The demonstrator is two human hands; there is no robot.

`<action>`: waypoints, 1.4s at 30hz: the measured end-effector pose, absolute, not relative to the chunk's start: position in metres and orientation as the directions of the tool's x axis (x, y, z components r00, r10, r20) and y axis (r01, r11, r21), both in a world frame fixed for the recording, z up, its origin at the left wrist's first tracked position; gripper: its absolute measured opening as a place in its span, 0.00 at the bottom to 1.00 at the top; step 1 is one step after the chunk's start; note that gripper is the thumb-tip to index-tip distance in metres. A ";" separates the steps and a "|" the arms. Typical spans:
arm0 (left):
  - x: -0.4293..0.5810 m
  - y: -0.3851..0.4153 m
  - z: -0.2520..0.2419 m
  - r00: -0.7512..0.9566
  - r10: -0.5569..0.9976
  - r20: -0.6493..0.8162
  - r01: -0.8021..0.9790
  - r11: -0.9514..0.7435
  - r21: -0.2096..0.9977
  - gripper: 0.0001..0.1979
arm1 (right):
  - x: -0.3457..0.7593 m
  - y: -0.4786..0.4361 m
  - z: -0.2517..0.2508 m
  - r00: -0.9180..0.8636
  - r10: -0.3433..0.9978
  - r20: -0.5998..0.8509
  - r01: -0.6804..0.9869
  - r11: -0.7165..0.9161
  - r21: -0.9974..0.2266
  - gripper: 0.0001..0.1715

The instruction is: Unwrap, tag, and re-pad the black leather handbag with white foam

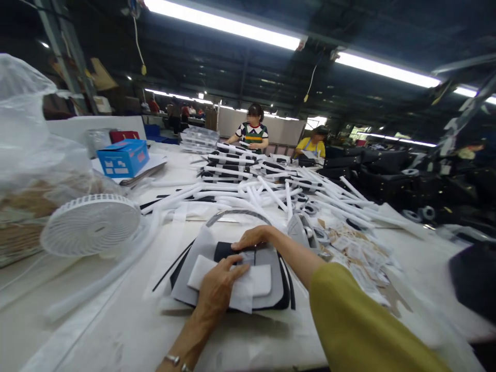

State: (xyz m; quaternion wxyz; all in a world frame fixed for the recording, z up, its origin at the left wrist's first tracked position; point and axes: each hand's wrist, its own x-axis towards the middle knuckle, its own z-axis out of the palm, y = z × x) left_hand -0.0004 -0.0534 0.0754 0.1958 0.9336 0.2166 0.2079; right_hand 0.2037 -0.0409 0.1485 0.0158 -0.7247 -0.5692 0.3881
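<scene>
On the table in front of me lies a flat grey bag-like piece (267, 305) with black edges. A curved grey handle (236, 212) arches beyond it. My left hand (217, 287) rests on a white padded wrap (260, 280) on top, its fingers stretched out and apart. Beside its fingertips is a small translucent grey piece (247, 257). My right hand (253, 236) reaches in from the right, fingers together and bent down onto a small black piece (221, 251). A thin white sheet (242, 299) hangs over the near edge of the grey piece.
A white fan (93, 225) and a blue box (123, 157) stand left, beside a large clear plastic bag (23, 129). White-wrapped strips (271, 194) pile up ahead. Small packets (356, 253) and a tape dispenser (300, 230) lie right. Two co-workers (253, 132) sit across the table.
</scene>
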 end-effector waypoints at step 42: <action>0.006 -0.062 0.062 0.754 0.499 0.427 0.411 -0.866 0.286 0.09 | 0.218 -0.113 0.140 0.040 0.924 -0.380 0.979 -0.112 -0.169 0.35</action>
